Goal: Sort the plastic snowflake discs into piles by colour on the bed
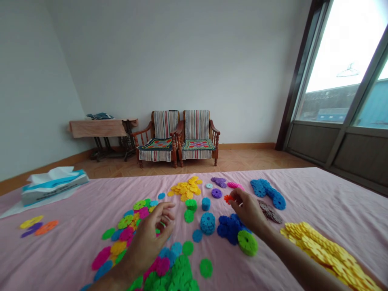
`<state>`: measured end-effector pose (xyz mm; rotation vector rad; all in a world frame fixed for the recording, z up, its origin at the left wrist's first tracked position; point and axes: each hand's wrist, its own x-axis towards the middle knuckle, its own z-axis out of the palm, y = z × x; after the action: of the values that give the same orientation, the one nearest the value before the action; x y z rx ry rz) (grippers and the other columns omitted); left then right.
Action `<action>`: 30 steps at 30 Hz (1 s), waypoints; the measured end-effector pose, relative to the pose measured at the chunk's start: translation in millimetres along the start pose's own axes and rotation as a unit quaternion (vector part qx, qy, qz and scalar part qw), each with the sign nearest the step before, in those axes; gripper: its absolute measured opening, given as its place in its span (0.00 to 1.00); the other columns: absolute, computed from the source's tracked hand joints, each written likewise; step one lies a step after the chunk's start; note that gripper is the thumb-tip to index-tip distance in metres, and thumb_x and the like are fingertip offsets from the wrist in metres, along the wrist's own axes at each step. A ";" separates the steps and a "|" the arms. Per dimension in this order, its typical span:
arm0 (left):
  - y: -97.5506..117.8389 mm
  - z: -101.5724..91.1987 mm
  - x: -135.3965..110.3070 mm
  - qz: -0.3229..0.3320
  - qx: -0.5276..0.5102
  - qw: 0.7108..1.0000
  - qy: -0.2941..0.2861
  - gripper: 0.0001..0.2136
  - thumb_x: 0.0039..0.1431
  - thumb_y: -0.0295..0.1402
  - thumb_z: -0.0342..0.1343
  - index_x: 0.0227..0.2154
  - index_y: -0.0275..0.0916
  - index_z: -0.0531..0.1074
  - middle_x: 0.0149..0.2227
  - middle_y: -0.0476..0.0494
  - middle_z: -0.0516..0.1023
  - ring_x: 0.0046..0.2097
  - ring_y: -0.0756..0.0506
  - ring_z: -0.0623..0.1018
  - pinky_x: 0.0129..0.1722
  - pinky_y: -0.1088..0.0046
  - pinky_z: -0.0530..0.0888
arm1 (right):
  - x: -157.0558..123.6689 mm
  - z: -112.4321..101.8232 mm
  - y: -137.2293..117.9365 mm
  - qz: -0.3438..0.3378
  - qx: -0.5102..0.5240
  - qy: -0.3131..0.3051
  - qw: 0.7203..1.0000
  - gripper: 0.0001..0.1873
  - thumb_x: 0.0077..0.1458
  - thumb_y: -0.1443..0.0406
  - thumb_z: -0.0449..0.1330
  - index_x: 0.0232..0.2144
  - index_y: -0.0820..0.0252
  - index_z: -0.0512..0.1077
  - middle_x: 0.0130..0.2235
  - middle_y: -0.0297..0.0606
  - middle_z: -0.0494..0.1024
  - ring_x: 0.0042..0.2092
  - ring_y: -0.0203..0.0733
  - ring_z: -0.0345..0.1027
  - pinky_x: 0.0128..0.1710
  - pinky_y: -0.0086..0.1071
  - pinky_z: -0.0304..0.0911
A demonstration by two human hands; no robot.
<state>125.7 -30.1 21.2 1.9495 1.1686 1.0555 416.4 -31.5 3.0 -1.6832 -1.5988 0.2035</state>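
My right hand (247, 206) pinches a small orange-red notched plastic disc (228, 199) between thumb and fingertips, left of a brown heap of discs (270, 211). Below that hand lie dark blue discs (228, 229) and a thick lime green stack (247, 243). My left hand (156, 230) hangs over mixed coloured discs (125, 233), fingers loosely curled and apart, with nothing visible in its grasp. Between the hands stand light blue stacked discs (207, 223) and green discs (190, 205). My left forearm hides part of the mixed discs.
A pink cloth (75, 238) covers the table. Yellow discs (185, 188) lie at the back and a long yellow row (327, 254) at right. Blue discs (268, 193) lie far right. A tissue pack (54, 186) sits at left. Two wooden chairs (198, 139) stand beyond.
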 end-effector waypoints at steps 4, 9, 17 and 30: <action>-23.2 -20.2 -19.2 -0.025 0.005 0.997 0.078 0.14 0.53 0.39 0.55 0.42 0.39 0.69 0.31 0.48 0.75 0.33 0.46 0.78 0.34 0.71 0.76 | 17.6 5.3 28.8 -0.004 -0.034 -0.035 0.999 0.02 0.48 0.67 0.55 0.25 0.59 0.68 0.24 0.32 0.73 0.26 0.36 0.65 0.27 0.27 0.55; -33.8 -23.3 -30.5 -0.034 -0.006 0.994 0.107 0.14 0.52 0.41 0.56 0.40 0.40 0.71 0.31 0.47 0.78 0.35 0.44 0.80 0.33 0.72 0.77 | 14.7 9.3 31.0 -0.004 -0.079 -0.064 0.995 0.04 0.48 0.69 0.56 0.26 0.59 0.71 0.28 0.35 0.75 0.32 0.38 0.67 0.31 0.27 0.56; -31.0 -23.8 -29.3 -0.023 -0.001 0.988 0.153 0.14 0.51 0.43 0.56 0.36 0.39 0.72 0.27 0.48 0.77 0.29 0.45 0.79 0.31 0.73 0.77 | 50.4 6.0 30.3 0.116 -0.146 -0.059 0.981 0.08 0.58 0.64 0.55 0.36 0.63 0.72 0.32 0.34 0.76 0.33 0.37 0.70 0.33 0.31 0.63; -30.0 -24.3 -31.4 -0.028 -0.003 0.988 0.154 0.14 0.52 0.44 0.56 0.36 0.39 0.72 0.28 0.48 0.77 0.28 0.46 0.78 0.31 0.73 0.76 | 57.8 14.0 37.5 0.141 -0.221 -0.082 0.962 0.12 0.60 0.60 0.56 0.43 0.61 0.70 0.46 0.39 0.73 0.44 0.40 0.69 0.43 0.40 0.67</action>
<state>83.4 -43.6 -1.3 1.7797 1.3717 1.3632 448.0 30.4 -7.3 -2.2948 -1.5986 0.1375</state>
